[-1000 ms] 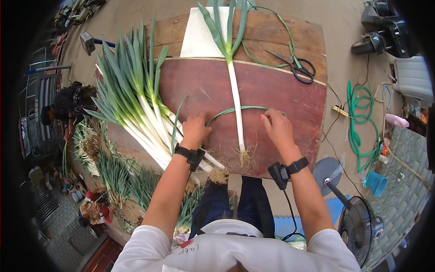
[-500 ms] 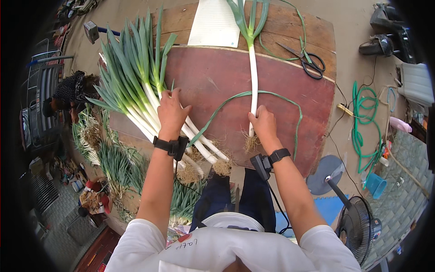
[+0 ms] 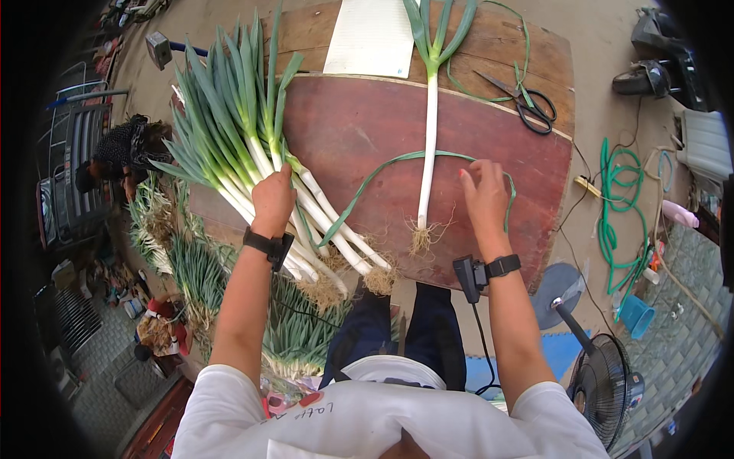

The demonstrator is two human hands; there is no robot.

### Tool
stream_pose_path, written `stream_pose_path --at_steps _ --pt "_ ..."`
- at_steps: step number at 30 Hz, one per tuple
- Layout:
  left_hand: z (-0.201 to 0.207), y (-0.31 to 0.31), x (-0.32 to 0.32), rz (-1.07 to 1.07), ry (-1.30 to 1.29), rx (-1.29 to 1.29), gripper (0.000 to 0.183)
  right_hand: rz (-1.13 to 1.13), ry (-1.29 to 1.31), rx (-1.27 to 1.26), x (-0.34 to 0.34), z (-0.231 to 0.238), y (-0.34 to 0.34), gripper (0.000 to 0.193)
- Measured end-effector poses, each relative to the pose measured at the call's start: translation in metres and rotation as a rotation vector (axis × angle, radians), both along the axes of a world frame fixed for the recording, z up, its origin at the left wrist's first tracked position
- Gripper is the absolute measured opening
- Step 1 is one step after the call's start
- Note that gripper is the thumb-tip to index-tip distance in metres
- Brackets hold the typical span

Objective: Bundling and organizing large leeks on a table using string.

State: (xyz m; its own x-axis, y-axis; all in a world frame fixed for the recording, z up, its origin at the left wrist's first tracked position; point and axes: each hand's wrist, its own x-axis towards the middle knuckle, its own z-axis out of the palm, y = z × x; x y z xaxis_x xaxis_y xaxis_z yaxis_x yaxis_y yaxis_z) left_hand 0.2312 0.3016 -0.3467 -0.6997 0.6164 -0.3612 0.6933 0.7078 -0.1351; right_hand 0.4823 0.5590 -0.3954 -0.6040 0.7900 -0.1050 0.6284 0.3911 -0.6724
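Note:
My left hand is closed round a white leek stalk in the pile of leeks at the left of the red board; which stalks it grips is partly hidden. The pile's roots point toward me and its green leaves away. To the right, a single leek lies over a long green strip, which arcs across the board. My right hand hovers right of that leek, fingers apart and nothing in them, close to the strip's right end. One of its fingertips shows red.
Black-handled scissors lie at the far right of the wooden tabletop, beside another green strip. A paper sheet lies at the back. More leeks are on the ground at left. A fan and green hose stand right.
My right hand has let go of the single leek and moved right and slightly up, its fingers spreading. My left hand has shifted slightly left and lower, closing on a stalk in the pile.

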Motion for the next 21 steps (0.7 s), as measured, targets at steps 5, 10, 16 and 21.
stream_pose_path --at_steps 5,10,16,21 --pt "0.001 -0.001 -0.003 -0.048 -0.039 -0.019 0.017 -0.056 -0.1 0.163 0.04 0.005 0.041 0.039" --pt "0.025 0.039 0.038 -0.093 -0.362 0.123 0.044 0.089 -0.212 0.198 0.055 -0.002 0.041 0.043" --pt "0.003 0.031 0.02 -0.276 -0.38 -0.059 0.022 0.179 -0.264 0.271 0.053 -0.017 0.046 0.016" --pt "0.032 0.083 -0.076 -0.195 0.206 0.217 0.014 0.144 -0.308 0.248 0.083 -0.022 0.054 0.013"
